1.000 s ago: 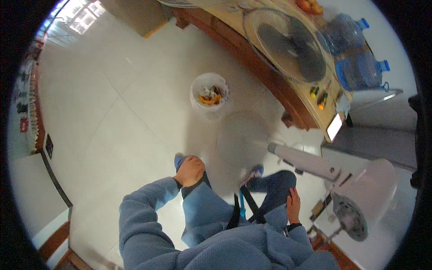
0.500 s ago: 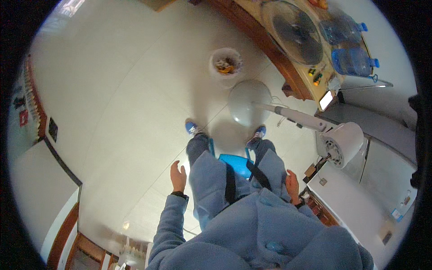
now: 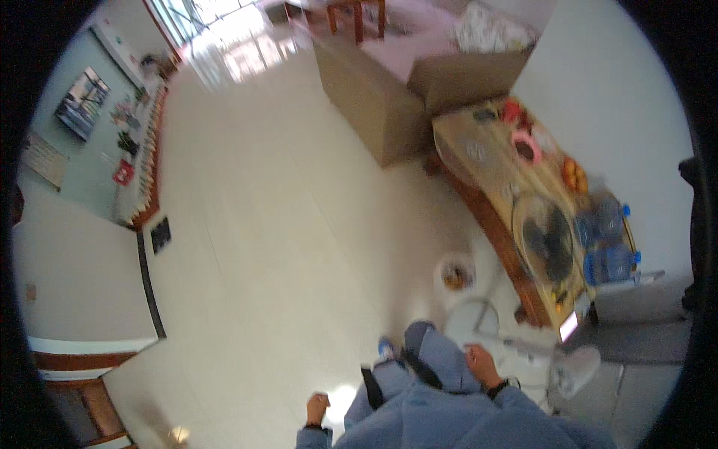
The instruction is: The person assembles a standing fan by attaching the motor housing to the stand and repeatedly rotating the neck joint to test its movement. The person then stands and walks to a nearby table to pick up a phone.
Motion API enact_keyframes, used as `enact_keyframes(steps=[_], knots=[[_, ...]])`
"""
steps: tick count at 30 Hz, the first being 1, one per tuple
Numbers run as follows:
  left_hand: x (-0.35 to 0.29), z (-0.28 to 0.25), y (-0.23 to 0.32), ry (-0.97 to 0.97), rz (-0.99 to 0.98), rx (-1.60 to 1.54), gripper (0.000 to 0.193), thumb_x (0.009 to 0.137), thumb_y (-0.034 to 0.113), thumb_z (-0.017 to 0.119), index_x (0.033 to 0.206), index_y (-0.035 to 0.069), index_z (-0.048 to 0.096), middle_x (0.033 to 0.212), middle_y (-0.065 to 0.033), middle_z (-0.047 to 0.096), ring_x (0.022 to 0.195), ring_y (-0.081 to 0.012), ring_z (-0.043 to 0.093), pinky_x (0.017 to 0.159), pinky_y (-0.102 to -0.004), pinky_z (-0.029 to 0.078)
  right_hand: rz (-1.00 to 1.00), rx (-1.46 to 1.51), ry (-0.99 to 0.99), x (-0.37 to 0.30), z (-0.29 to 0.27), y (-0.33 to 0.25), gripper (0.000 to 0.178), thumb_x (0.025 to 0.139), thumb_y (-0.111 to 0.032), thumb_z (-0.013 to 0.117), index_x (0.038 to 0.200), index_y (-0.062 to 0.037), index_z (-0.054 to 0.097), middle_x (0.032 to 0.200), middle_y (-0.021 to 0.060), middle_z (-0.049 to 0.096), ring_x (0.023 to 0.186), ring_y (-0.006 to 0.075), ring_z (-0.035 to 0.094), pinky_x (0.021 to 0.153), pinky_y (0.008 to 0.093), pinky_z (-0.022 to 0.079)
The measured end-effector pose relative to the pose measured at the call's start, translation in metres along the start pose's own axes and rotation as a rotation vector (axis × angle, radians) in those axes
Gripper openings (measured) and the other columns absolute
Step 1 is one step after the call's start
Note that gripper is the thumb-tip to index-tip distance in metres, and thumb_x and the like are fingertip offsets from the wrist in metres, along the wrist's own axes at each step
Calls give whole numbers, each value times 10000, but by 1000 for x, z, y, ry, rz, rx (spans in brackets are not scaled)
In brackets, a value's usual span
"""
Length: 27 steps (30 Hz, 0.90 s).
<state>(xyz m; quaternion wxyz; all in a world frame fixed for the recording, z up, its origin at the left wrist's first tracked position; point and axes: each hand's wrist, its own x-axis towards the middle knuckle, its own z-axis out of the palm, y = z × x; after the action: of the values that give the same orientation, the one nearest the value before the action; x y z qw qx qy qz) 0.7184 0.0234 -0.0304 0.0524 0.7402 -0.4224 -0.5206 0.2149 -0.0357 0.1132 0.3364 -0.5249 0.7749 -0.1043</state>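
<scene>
My left hand (image 3: 317, 408) hangs low beside my left side, above the pale floor, its fingers curled in and nothing seen in them. My right hand (image 3: 482, 367) is beside my right thigh, near the white stand fan, its fingers curled too and no object showing. The stand fan has a round base (image 3: 471, 320) and a white motor housing (image 3: 576, 372) with no guard on it. On the wooden table (image 3: 476, 202) at the right lies a round fan guard with dark blades (image 3: 548, 238), away from both hands. One blue shoe (image 3: 385, 348) shows below my leg.
A white bin (image 3: 455, 277) with scraps stands near the table's front edge. Two large blue water bottles (image 3: 609, 263), oranges (image 3: 574, 176) and a lit phone (image 3: 569, 326) are on the table. Beyond is a brown sofa (image 3: 374, 112); a wall screen (image 3: 82, 103) hangs at far left.
My view has swung up and left, bringing the sofa and wall screen in. The blue stool between my legs has gone out of view. Both hands have curled from a more open pose.
</scene>
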Motion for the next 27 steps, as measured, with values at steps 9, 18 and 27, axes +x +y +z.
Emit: enact_keyframes(steps=[9, 18, 27], knots=[[188, -95, 195, 25, 219, 8, 285, 871, 259, 564, 973, 1, 627, 812, -127, 668, 741, -196, 667, 678, -332, 548, -243, 83, 79, 199, -31, -101, 233, 910, -186, 515, 973, -3, 645, 940, 172, 666, 839, 285, 662, 751, 376, 513], [309, -258, 296, 167, 120, -538, 318, 933, 230, 559, 1064, -59, 549, 825, -149, 649, 711, -213, 650, 637, -318, 542, -489, 399, 182, 503, -127, -346, 163, 888, -57, 480, 935, 11, 621, 840, 155, 678, 757, 227, 679, 681, 339, 534], [469, -371, 275, 74, 116, 397, 309, 902, 322, 544, 966, 24, 597, 811, -131, 648, 727, -218, 639, 649, -368, 522, -576, 690, 159, 710, -172, -530, 167, 862, 24, 433, 900, -1, 593, 860, 101, 665, 795, 187, 649, 736, 336, 538]])
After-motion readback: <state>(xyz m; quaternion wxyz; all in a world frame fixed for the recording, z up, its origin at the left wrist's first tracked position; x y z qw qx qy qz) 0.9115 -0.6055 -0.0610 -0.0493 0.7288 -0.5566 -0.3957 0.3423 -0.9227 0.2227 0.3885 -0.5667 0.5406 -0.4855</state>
